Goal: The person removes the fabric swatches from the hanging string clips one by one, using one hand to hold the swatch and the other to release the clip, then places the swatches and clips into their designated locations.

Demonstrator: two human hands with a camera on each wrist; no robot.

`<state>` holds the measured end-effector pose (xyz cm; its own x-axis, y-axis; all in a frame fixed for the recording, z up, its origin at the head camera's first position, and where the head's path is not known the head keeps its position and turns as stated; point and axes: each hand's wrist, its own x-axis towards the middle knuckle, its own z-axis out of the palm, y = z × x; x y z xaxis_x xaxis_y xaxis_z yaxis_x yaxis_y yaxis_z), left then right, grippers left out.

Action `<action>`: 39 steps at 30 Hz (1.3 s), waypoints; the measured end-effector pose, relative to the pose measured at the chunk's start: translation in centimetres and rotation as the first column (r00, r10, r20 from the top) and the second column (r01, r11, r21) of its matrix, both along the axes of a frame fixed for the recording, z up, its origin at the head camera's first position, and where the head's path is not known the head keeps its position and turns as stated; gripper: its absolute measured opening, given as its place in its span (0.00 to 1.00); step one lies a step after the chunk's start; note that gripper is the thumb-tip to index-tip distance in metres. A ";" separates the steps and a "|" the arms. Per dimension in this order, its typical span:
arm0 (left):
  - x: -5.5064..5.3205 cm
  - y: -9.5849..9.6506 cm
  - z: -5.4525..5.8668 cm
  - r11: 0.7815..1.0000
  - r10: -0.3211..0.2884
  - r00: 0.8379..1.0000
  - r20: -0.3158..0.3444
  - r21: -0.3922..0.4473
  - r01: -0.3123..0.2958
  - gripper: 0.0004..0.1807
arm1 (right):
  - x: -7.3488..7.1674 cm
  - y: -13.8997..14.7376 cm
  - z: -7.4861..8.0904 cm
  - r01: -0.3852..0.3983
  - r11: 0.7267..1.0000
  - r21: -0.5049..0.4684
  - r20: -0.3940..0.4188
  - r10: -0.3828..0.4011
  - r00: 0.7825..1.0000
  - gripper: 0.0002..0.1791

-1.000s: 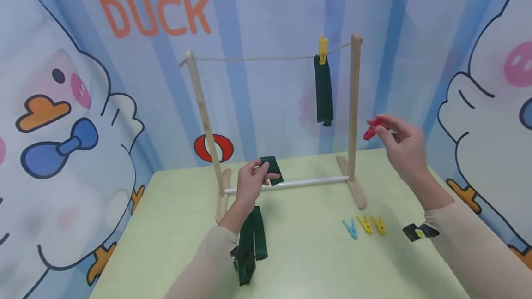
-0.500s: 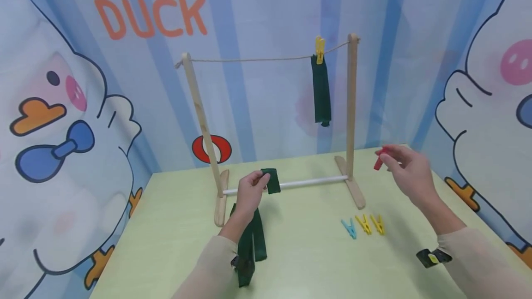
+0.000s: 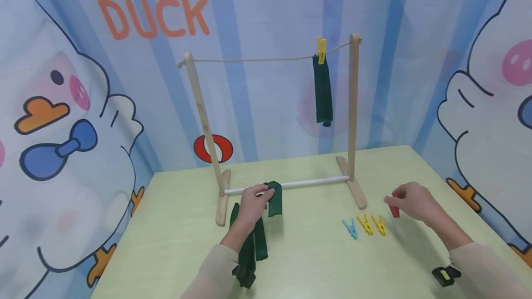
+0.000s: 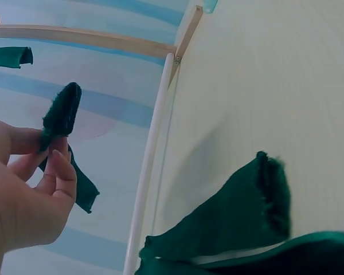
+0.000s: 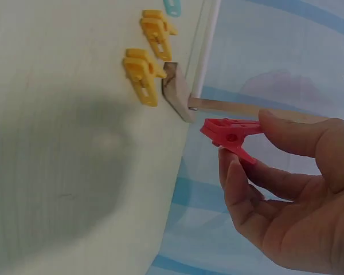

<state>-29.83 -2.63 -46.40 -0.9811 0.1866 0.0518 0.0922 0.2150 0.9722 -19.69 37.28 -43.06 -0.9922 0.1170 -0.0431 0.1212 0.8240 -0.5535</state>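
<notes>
My left hand [image 3: 251, 204] pinches a dark green cloth strip [image 3: 275, 200] between thumb and fingers, in front of the white rod. In the left wrist view the strip [image 4: 63, 112] bends over the fingertips, one end hanging down. My right hand [image 3: 417, 202] holds a red clothespin [image 3: 393, 210] low over the table's right side. The right wrist view has the clothespin [image 5: 229, 134] with thumb and fingers on its handle ends. More dark green cloth [image 3: 261, 239] lies on the table, partly behind my left forearm. Another green strip [image 3: 323, 89] hangs from the line under a yellow clothespin [image 3: 321, 50].
A wooden stand with a right post [image 3: 353, 105] and left post [image 3: 203, 119] carries a rope [image 3: 253, 60]; a white rod [image 3: 311, 182] joins its feet. One blue clothespin [image 3: 350, 229] and two yellow clothespins [image 3: 365, 224] lie front right. A duck-print curtain [image 3: 274, 105] stands behind.
My right hand has come down with the red clothespin from beside the right post toward the table. My left hand has lowered, and more of its green strip hangs down.
</notes>
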 end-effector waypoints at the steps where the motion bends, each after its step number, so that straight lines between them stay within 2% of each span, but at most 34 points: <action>1: 0.0 0.0 -0.2 1.000 -0.003 1.000 0.007 -0.006 0.003 0.21 | 0.0 0.2 -0.4 0.003 1.000 -0.001 0.032 -0.003 0.999 0.20; 6: 0.4 -0.1 -1.1 0.998 -0.025 1.000 0.016 -0.056 0.025 0.16 | 0.0 1.1 -2.2 0.027 1.000 -0.012 0.151 -0.025 0.988 0.20; 10: 0.9 -0.3 -2.4 0.996 -0.056 0.998 0.038 -0.074 0.058 0.14 | 0.3 1.6 -3.8 0.050 0.999 -0.007 0.221 -0.047 0.974 0.18; 15: 1.4 -0.6 -3.7 0.994 -0.073 0.994 0.080 -0.071 0.078 0.13 | 0.3 1.8 -5.0 0.070 0.997 -0.009 0.242 -0.066 0.968 0.15; 21: 1.5 -0.9 -3.8 0.988 -0.040 0.995 0.095 -0.147 0.054 0.09 | 0.1 1.8 -5.2 0.070 0.997 -0.013 0.235 -0.065 0.970 0.15; 24: 1.4 -1.0 -3.7 0.975 -0.034 0.996 0.086 -0.216 0.052 0.05 | 0.0 1.7 -5.0 0.069 0.998 -0.004 0.234 -0.066 0.970 0.16; 26: 1.4 -1.0 -3.7 0.957 -0.034 0.998 0.060 -0.284 0.049 0.07 | -0.1 1.7 -4.9 0.067 0.998 0.003 0.234 -0.066 0.970 0.16; 29: 1.5 -1.2 -3.6 0.912 -0.055 0.998 0.016 -0.406 0.057 0.15 | -0.2 1.7 -4.9 0.064 0.998 0.017 0.233 -0.066 0.970 0.17; 32: 1.7 -1.2 -3.7 0.874 -0.096 0.995 -0.014 -0.479 0.078 0.18 | -0.2 1.8 -5.1 0.068 0.997 0.026 0.236 -0.073 0.969 0.17; 34: 1.7 -1.2 -3.8 0.869 -0.111 0.994 -0.006 -0.486 0.094 0.14 | -0.2 1.9 -5.2 0.070 0.997 0.026 0.236 -0.075 0.969 0.18; 36: 1.8 -1.2 -3.9 0.877 -0.111 0.994 0.016 -0.469 0.105 0.07 | -0.2 1.9 -5.2 0.076 0.997 0.026 0.241 -0.080 0.967 0.17; 37: 1.8 -1.1 -4.0 0.881 -0.109 0.994 0.033 -0.460 0.112 0.06 | -0.3 1.9 -5.2 0.077 0.997 0.027 0.243 -0.081 0.967 0.17; 39: 1.9 -1.1 -4.1 0.892 -0.105 0.992 0.067 -0.436 0.124 0.11 | -0.3 1.8 -5.2 0.080 0.996 0.025 0.249 -0.084 0.965 0.17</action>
<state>-27.95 -3.78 -50.53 -0.9511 0.2919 -0.1010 0.1040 0.6105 0.7852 -19.97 39.08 -48.27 -0.9372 0.2000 -0.2858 0.3215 0.8133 -0.4850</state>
